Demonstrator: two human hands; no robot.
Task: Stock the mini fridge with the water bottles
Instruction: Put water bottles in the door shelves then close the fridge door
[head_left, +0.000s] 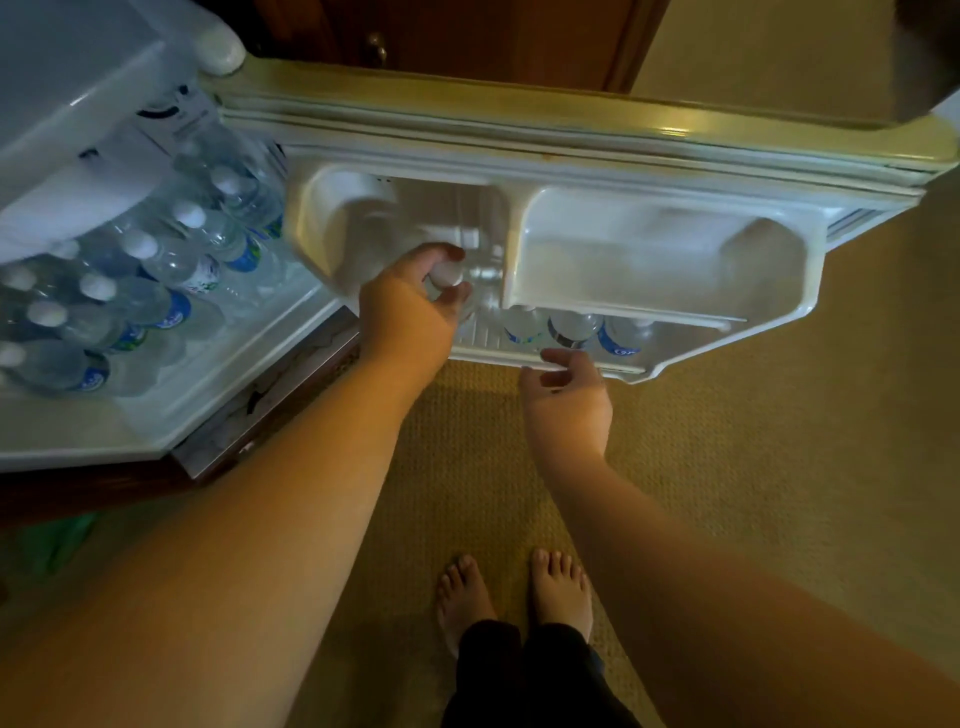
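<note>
Left hand (410, 306): fingers curled round the white cap of a clear plastic water bottle (480, 275), bottle at its 2 o'clock, in the open white fridge door (571, 135) rack. Right hand (566, 392): fingers loosely bent, holding nothing, touching the rack edge (three more bottles (574, 328) at 12 o'clock). Capped bottles (130, 291) fill the fridge interior at 9 o'clock.

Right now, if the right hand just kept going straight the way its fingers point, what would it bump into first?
Probably the front edge of the door shelf. The right hand is open, fingers reaching up toward that edge, seemingly right at it. Just past it stand the bottles in the door. Depth is hard to judge, so it may already be touching.
</note>
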